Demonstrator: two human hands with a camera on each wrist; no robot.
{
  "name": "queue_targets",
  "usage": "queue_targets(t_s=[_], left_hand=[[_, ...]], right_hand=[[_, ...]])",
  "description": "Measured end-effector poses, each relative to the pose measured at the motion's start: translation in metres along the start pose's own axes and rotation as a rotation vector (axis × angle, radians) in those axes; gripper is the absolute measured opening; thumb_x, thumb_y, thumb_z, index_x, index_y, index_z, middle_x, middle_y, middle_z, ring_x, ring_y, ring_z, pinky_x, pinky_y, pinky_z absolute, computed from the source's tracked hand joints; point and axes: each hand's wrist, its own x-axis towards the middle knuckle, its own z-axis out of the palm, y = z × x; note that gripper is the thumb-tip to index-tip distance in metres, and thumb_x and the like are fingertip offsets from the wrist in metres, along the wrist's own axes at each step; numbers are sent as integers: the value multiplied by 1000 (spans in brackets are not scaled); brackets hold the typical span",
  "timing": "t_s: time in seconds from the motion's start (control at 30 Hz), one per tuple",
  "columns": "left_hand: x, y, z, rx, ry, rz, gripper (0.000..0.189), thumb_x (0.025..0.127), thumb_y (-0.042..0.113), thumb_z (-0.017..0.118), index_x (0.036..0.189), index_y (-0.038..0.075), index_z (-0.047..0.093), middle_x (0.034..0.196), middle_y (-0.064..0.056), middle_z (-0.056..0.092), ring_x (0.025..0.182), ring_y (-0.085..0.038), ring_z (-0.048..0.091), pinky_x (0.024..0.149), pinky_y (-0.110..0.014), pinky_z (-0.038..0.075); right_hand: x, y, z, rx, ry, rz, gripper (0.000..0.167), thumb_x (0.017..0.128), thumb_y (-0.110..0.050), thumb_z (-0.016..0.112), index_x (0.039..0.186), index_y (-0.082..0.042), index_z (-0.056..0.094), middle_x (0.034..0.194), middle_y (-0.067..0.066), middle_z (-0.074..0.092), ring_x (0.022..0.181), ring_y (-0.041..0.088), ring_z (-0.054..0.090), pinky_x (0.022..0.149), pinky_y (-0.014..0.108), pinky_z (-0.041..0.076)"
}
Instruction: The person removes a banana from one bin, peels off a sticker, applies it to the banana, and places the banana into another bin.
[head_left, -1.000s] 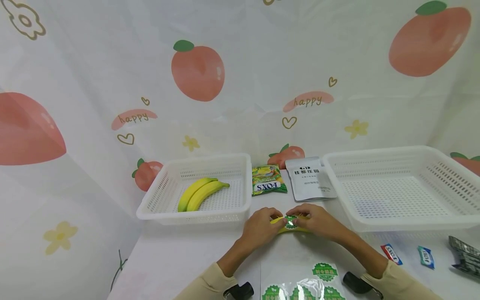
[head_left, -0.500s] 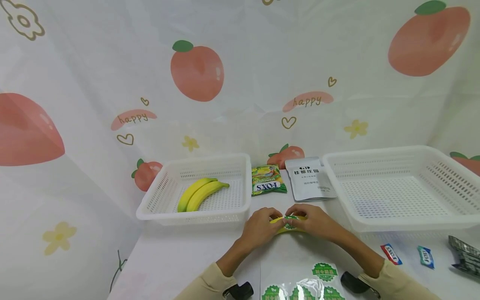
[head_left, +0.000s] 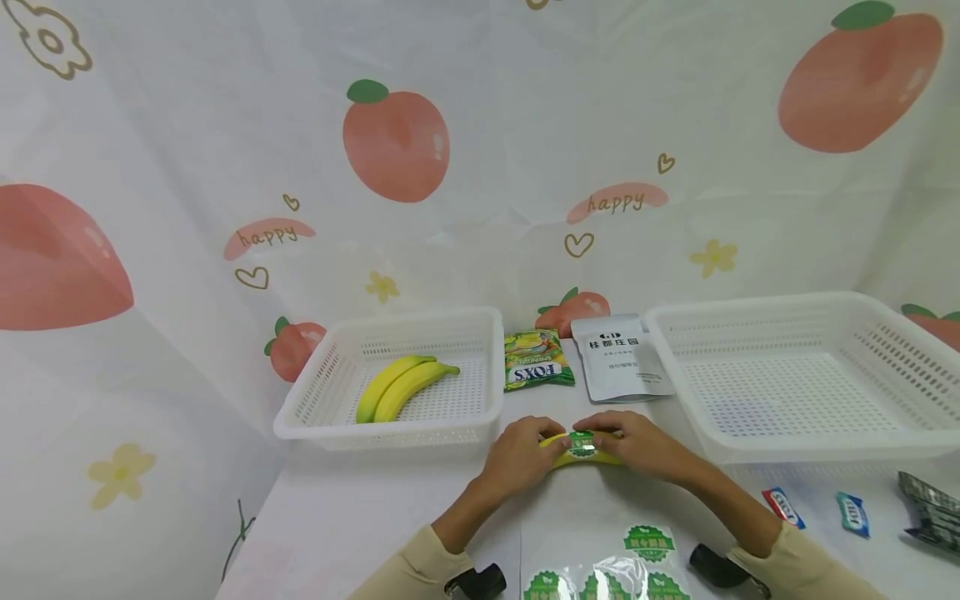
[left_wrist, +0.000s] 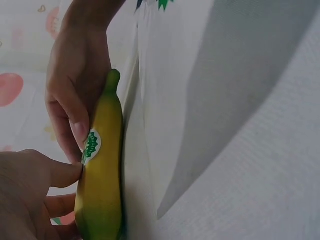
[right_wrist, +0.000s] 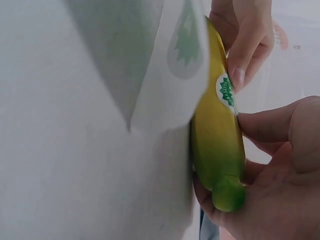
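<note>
A yellow banana (left_wrist: pixel 106 180) with green ends lies on the table, held between both hands. My left hand (head_left: pixel 517 457) grips its left part, the thumb near the sticker's edge. With its fingers behind and thumb in front, my right hand (head_left: pixel 641 443) holds the right part, as the right wrist view also shows. On the banana's upper side sits a green-and-white sticker (head_left: pixel 582 444), between the two thumbs. Its edge by the thumbs is partly hidden in the wrist views. Below the hands lies a sheet (head_left: pixel 570 521) bearing several green stickers (head_left: pixel 649 543).
A white basket (head_left: pixel 442 433) holding two bananas (head_left: pixel 408 390) stands at left, another white basket (head_left: pixel 825 446) at right. Between them lie a green candy bag (head_left: pixel 537 360) and a silver pouch (head_left: pixel 622 358). Two small wrapped candies (head_left: pixel 783 508) and a dark packet (head_left: pixel 930 512) lie at right.
The right thumb pressed over the sticker half a second ago and has now slid right, so more of the sticker shows. Both hands otherwise stay in place on the banana.
</note>
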Motion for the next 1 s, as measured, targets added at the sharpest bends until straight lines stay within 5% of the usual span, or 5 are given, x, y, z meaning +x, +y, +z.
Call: queue_targets(t_s=[0.2,0.5,0.87,1.0], left_hand=[[-1,0,0,-7,-10,-11,30,104,31,66,126,13,77,116,3,71,107,-12,61,95,-41,52],[-3,0,0,0,-14,-8,32,105,29,63,129,12,76,109,5,69,95,-9,55,83,-32,47],[-4,-2,-1,-5,-7,9,32,105,31,64,128,11,76,111,4,70,95,-9,56,83,-31,47],[-5,-4,-2,-9,-7,15,32,106,30,64,129,11,76,115,2,71,99,-10,58,88,-34,50]], right_hand=[[-3,0,-1,15,-15,21,35,105,-17,58,138,-11,71,143,16,64,130,35,54,106,56,43],[1,2,6,-78,30,6,46,89,-29,84,131,-15,74,132,4,70,123,30,58,107,59,43],[-1,0,6,-128,37,-18,45,89,-21,82,132,-12,73,132,8,71,118,28,60,103,54,47],[-3,0,5,-138,44,7,50,89,-23,83,136,-12,71,135,11,70,126,35,61,109,60,45]])
